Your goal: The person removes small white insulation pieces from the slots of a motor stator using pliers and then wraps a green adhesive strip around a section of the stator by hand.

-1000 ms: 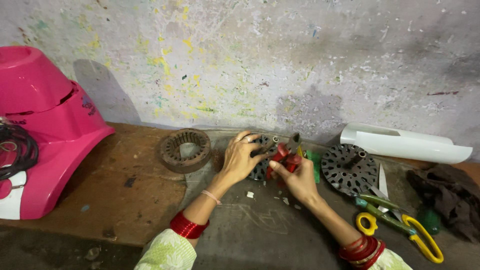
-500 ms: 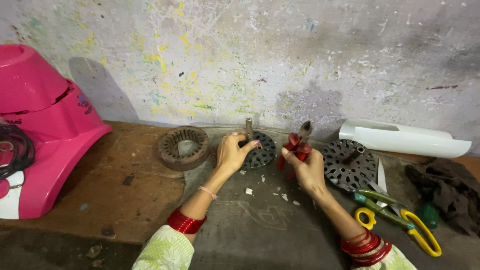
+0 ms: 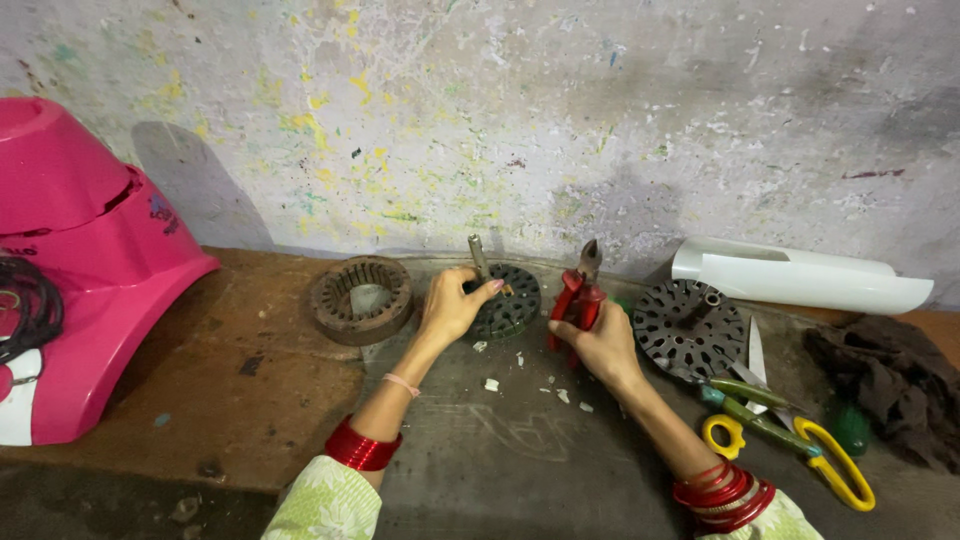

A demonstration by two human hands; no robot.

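At frame centre we are steadying the rotor [image 3: 505, 300] with the left hand [image 3: 450, 308] pinching its edge, right hand [image 3: 598, 345] clenched around red pliers [image 3: 577, 295]; keeping the rotor flat should help.

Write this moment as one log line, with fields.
left hand: holds dark round disc | right hand: grips red pliers, nose up | beside: ribbed ring
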